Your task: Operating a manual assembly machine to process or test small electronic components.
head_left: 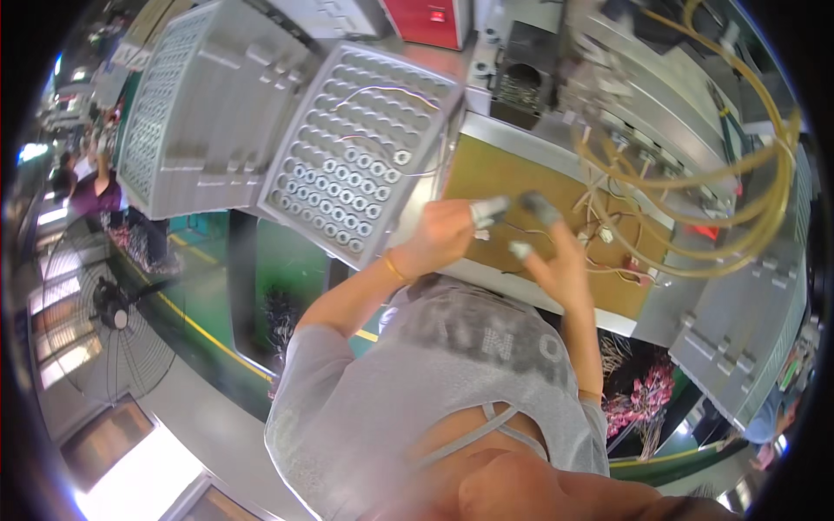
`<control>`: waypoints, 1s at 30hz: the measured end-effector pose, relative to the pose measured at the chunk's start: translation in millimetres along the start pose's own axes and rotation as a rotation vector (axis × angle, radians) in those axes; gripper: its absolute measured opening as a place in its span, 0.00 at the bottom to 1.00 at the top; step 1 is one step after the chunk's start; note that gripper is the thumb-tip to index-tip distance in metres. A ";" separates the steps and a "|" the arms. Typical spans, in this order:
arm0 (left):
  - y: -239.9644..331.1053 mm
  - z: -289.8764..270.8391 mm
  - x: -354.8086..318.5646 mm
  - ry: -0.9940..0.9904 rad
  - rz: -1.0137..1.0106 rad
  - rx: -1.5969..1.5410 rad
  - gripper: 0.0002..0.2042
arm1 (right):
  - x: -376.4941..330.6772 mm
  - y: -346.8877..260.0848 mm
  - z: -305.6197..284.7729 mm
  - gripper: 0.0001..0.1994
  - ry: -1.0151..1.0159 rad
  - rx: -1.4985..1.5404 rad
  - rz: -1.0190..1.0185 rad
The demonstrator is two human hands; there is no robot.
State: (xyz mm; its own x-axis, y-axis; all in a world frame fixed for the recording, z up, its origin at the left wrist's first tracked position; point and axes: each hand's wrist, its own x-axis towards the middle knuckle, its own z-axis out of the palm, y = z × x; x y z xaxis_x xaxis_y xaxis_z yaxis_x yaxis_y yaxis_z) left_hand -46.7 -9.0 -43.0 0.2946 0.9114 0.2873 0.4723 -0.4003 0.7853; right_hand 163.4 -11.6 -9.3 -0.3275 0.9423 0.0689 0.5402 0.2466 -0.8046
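Both my hands are over a tan board (512, 178) on the bench, with covers on several fingertips. My left hand (443, 233) has its fingers drawn together. A small white piece (482, 234) shows at its fingertips, too small and blurred to name. My right hand (560, 260) is a little to the right, thumb and index finger apart, with nothing visible between them. Thin wires with small connectors (605, 234) lie on the board beside my right hand. To the left, a grey tray (398, 208) holds rows of round metal parts (334, 188), with loose wires across it.
Stacked grey trays (234, 113) stand at the left. Yellowish tubes (773, 130) loop over the board's right side. A black fixture (524, 74) and a red box (426, 19) stand at the back. Bundled pink-ended wires (647, 399) hang at lower right. A fan (113, 308) stands far left.
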 end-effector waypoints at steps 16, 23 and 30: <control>-145.9 -94.1 -44.7 0.346 -0.637 0.956 0.20 | 27.1 16.3 11.0 0.12 -0.247 0.593 0.158; -36.5 -56.0 -4.1 0.433 -0.511 -0.613 0.15 | 15.5 15.0 10.0 0.07 -0.135 0.574 0.296; 30.8 -2.3 13.5 0.005 -0.427 -1.037 0.18 | 14.6 -20.1 -0.7 0.05 0.052 0.725 0.379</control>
State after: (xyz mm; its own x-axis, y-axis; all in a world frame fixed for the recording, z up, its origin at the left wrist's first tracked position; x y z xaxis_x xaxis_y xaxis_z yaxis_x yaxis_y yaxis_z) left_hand -30.1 -8.8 -13.6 0.2699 0.9560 -0.1146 -0.3872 0.2167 0.8962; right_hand 148.3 -2.7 8.3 -0.1772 0.9459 -0.2716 -0.0345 -0.2818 -0.9589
